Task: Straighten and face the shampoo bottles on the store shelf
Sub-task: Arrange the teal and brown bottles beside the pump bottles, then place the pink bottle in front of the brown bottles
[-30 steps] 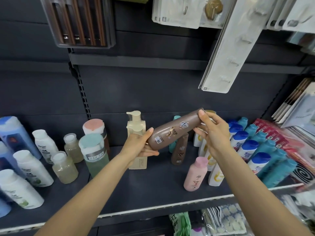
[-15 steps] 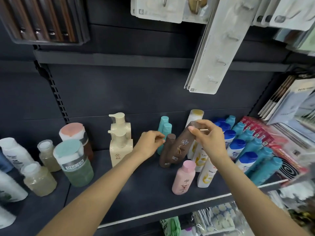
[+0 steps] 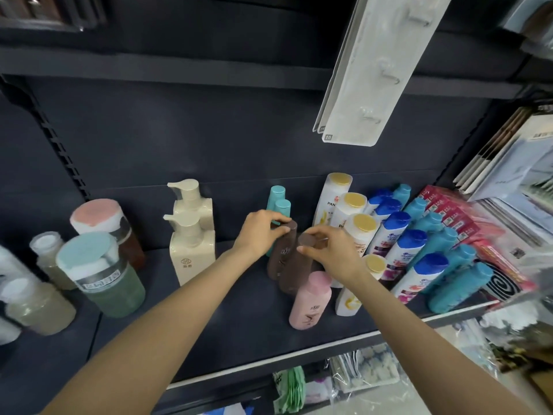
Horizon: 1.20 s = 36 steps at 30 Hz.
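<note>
Far left of the dark shelf [image 3: 209, 330], a cluster of clear jars [image 3: 40, 307] with pale lids, then a big green jar [image 3: 115, 284] with a blue top and a brown one capped pink [image 3: 98, 217] behind it. Next along, two cream pump bottles [image 3: 191, 253] standing one behind the other against the dark back panel [image 3: 209, 139]. Centre now: the left hand [image 3: 260, 232] grips the cap of the rear brown bottle [image 3: 279, 259], two teal bottles [image 3: 278, 202] just behind it. The right hand [image 3: 332, 253] pinches the cap of the front brown bottle [image 3: 294, 274]; both brown bottles are upright on the shelf, side by side. A pink bottle [image 3: 311, 301] stands in front. Rightwards, white bottles with gold caps [image 3: 354, 223], rows of blue-capped [image 3: 401, 250] and teal bottles [image 3: 457, 283], red packs [image 3: 449, 211] beyond. Overhead, white hook packs [image 3: 377, 70] hang.
</note>
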{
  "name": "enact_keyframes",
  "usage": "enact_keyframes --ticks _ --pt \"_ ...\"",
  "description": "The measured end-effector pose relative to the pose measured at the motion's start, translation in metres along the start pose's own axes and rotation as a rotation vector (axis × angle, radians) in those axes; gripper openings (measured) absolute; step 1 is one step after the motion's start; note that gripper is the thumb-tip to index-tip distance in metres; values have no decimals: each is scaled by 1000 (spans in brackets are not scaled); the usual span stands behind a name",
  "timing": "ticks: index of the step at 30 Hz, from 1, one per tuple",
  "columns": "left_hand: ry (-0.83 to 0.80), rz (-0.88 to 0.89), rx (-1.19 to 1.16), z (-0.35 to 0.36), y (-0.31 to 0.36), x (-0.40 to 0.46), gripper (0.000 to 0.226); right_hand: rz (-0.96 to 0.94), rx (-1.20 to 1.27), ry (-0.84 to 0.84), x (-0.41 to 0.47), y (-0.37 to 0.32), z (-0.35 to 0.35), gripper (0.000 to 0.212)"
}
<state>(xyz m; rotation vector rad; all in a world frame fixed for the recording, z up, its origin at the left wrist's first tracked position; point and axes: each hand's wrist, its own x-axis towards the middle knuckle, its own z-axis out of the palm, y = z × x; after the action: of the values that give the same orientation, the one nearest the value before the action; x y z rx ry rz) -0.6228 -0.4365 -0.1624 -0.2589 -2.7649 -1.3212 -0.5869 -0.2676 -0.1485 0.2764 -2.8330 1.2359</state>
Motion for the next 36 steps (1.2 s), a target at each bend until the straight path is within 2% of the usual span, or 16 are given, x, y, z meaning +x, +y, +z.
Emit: enact_keyframes --ticks 10,18,21,23,26,31,33,36 --pt "20 -4 -41 2 -4 2 26 68 -36 -42 0 6 12 28" --pt "12 92 96 7 -8 0 27 104 -52 -68 -4 5 11 37" --pt "-45 127 172 7 -5 -4 32 150 40 -49 -10 4 8 44" --pt "-66 129 215 4 -3 -9 36 166 90 -45 -18 3 5 41" --pt "-75 154 275 0 -1 -18 40 157 52 -38 -33 5 0 38" --pt "-147 153 324 -3 5 -29 58 199 45 -61 -52 11 -5 52" --pt "-172 134 334 -3 8 -32 66 186 12 -81 -55 14 -7 49" --pt "-197 109 364 -2 12 -35 70 116 12 -100 -58 18 -6 31"
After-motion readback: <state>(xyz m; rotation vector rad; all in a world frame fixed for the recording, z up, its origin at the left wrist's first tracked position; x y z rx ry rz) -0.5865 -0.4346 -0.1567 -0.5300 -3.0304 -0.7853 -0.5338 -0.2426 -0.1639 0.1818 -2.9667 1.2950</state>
